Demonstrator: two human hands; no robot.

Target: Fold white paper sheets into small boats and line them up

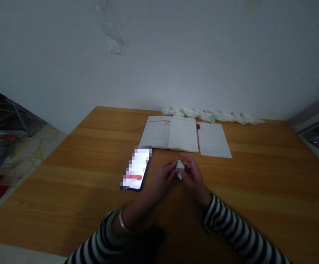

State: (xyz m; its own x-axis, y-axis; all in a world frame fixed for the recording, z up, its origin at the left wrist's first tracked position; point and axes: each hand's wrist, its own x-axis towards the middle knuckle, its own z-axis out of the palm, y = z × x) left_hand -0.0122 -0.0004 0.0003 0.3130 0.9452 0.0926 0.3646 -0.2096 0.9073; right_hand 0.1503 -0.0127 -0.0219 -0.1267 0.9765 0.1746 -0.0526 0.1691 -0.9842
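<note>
Presently, the open notebook serves as reference point, lying flat on the wooden table. Just on its near side, a small white piece is held up between both hands. Left hand: thumb and fingers closed on the piece from the left. Right hand: thumb and fingers pinching it from the right. Light is dim; the piece looks like folded paper, though its exact form cannot be made out. Fingertips of the two hands nearly meet around it.

Other items, by position from the notebook:
- near-left corner: phone, screen lit, lying at a slant; contact with the notebook unclear.
- right: loose white sheet, close alongside.
- left: thin pen-like object.
- behind: row of folded white papers, extending rightward past the sheet.

Nearer than the notebook, both forearms show striped sleeves; a pale bracelet circles the left wrist.
</note>
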